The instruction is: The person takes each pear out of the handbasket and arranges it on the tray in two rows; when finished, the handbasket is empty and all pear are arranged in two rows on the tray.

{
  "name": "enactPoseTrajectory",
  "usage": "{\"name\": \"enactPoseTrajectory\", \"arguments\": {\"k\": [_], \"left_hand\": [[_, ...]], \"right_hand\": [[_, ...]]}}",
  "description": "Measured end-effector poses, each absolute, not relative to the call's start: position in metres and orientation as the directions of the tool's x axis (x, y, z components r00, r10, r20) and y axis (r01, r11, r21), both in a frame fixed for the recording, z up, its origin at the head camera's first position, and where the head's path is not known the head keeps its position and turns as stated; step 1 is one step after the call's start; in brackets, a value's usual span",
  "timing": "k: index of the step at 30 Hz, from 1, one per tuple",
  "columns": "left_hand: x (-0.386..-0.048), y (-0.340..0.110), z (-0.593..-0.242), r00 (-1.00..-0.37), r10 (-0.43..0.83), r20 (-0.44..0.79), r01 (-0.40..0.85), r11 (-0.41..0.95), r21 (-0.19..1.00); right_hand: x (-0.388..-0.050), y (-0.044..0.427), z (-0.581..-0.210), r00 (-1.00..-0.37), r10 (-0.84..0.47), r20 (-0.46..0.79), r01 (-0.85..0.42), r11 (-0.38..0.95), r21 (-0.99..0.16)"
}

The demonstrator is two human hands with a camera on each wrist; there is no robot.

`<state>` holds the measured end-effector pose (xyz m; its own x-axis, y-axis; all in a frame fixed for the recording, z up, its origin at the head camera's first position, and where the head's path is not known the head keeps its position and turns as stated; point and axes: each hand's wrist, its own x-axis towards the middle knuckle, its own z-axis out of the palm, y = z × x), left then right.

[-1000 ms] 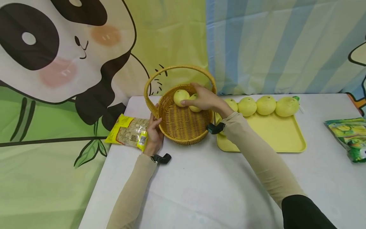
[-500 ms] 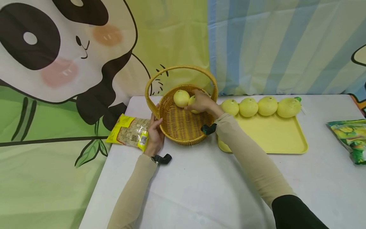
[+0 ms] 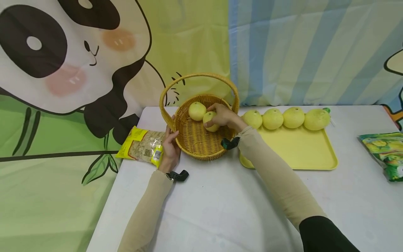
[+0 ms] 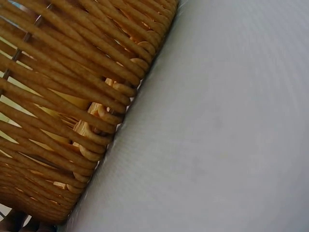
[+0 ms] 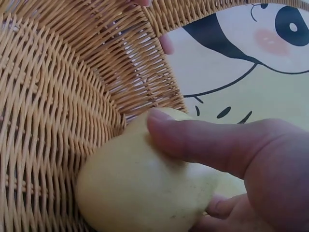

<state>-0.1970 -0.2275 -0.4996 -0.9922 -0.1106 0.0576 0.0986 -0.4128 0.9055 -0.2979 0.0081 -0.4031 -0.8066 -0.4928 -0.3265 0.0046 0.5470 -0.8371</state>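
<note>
A wicker basket (image 3: 201, 141) with a tall arched handle stands at the back of the table. My left hand (image 3: 170, 148) grips its left side at the handle's foot; its fingertips show past the rim in the right wrist view. My right hand (image 3: 224, 115) reaches inside, thumb and fingers round a pale yellow round fruit (image 5: 140, 179). A second pale yellow fruit (image 3: 197, 111) lies beside it at the back left. In the left wrist view, the woven wall (image 4: 82, 72) fills the upper left, and dark fingertips (image 4: 14, 221) peek in at the bottom corner.
Right of the basket is a yellow tray (image 3: 302, 150), with several similar yellow fruits (image 3: 273, 119) in a row along its back edge. A yellow food bag (image 3: 141, 145) lies against my left hand. A green packet (image 3: 385, 150) lies far right. A printed curtain (image 3: 195, 42) hangs behind.
My right hand and its fruit have come slightly down and forward in the basket. The second fruit has shifted a little left. My left hand has stayed on the basket.
</note>
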Motion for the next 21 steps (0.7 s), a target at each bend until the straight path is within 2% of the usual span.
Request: {"name": "enactPoseTrajectory", "arguments": {"k": [7,16,21], "left_hand": [[-0.197,-0.227,-0.499,-0.992,-0.107,0.064,0.103,-0.412,0.905],[-0.197,-0.228,-0.499,-0.993,-0.11,0.052,0.094,-0.418,0.904],[-0.196,-0.228,-0.5,-0.993,-0.102,0.053,0.091,-0.42,0.903]], "right_hand": [[-0.285,0.012,-0.394,-0.819,-0.532,-0.214,-0.087,0.484,-0.871],[-0.259,0.032,-0.38,-0.778,-0.622,-0.084,-0.144,0.306,-0.941],[-0.247,0.05,-0.381,-0.769,-0.638,-0.034,-0.171,0.257,-0.951]]}}
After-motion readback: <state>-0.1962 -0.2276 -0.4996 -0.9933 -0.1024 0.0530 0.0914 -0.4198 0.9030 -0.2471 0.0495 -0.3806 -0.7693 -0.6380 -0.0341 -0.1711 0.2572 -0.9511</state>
